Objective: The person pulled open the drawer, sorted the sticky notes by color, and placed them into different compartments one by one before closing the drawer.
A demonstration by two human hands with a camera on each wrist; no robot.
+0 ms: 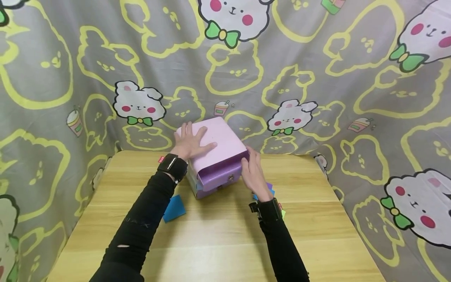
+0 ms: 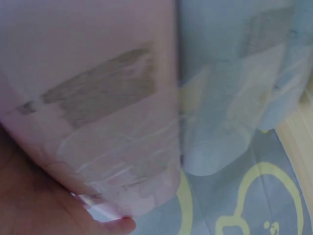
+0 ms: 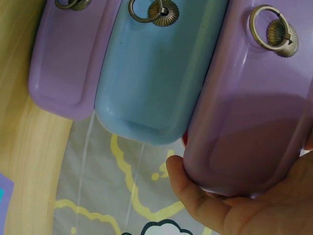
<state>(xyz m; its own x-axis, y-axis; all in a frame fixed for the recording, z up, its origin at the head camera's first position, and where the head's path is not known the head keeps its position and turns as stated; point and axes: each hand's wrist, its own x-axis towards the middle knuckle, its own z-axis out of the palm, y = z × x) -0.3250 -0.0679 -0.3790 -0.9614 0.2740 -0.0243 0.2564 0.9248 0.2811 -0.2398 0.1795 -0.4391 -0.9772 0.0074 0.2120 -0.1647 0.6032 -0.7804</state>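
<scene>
A small drawer box (image 1: 222,141) with a pink top stands on the table, turned at an angle. My left hand (image 1: 190,144) rests on that top with its fingers spread. In the left wrist view the box's pink side (image 2: 112,88) and pale blue side (image 2: 220,107) show patches of tape. At the box's right front corner, my right hand (image 1: 253,172) grips the uppermost purple section. The right wrist view shows its fingers curled round the end of the purple drawer front (image 3: 254,107), beside a blue drawer (image 3: 156,73) and another purple drawer (image 3: 73,58), all with metal ring pulls.
A blue paper piece (image 1: 174,208) lies on the wooden table (image 1: 218,250) by the left forearm. Purple and blue pieces (image 1: 270,189) and a green one (image 1: 283,214) are partly hidden by the right wrist. A patterned grey curtain (image 1: 239,86) hangs behind the table.
</scene>
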